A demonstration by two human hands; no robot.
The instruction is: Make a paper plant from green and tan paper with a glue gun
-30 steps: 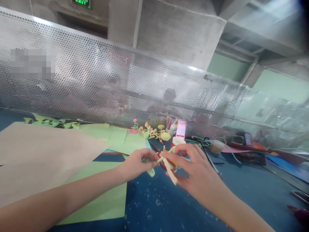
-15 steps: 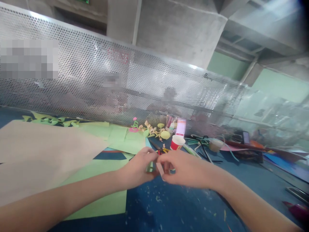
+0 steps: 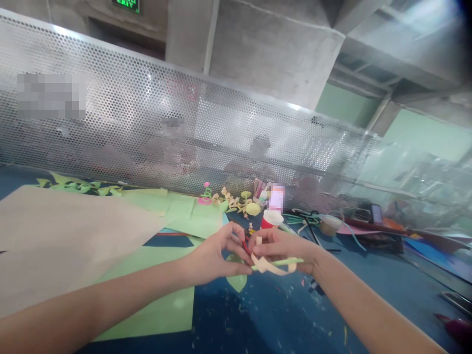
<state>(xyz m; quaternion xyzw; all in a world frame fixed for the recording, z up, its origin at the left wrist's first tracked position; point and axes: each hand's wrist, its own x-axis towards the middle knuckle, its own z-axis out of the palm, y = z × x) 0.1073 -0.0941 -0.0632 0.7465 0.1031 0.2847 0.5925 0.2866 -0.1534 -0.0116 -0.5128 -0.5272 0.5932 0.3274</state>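
Just above the blue table, my left hand (image 3: 217, 255) and my right hand (image 3: 282, 246) meet with bent fingers. A paper piece with a narrow green stem and a curled peach paper strip (image 3: 275, 268) lies across their fingertips. My left thumb presses at the stem's left end. The fingers of my right hand are pinched at the upper end of the peach strip. A pale green paper leaf (image 3: 238, 281) hangs below my left fingers; whether it is joined to the stem I cannot tell. A small red and black item behind the fingertips is mostly hidden.
Beyond my hands stand a red and white paper cup (image 3: 273, 219) and a phone (image 3: 276, 196). Green paper sheets (image 3: 158, 290) and a large beige sheet (image 3: 73, 231) cover the left. Paper flower pieces (image 3: 230, 200) lie before the perforated metal screen (image 3: 228, 123).
My right hand has turned, bringing the green stem and curled peach strip into view. The green leaf now shows below my left hand. The camera has tilted slightly upward.
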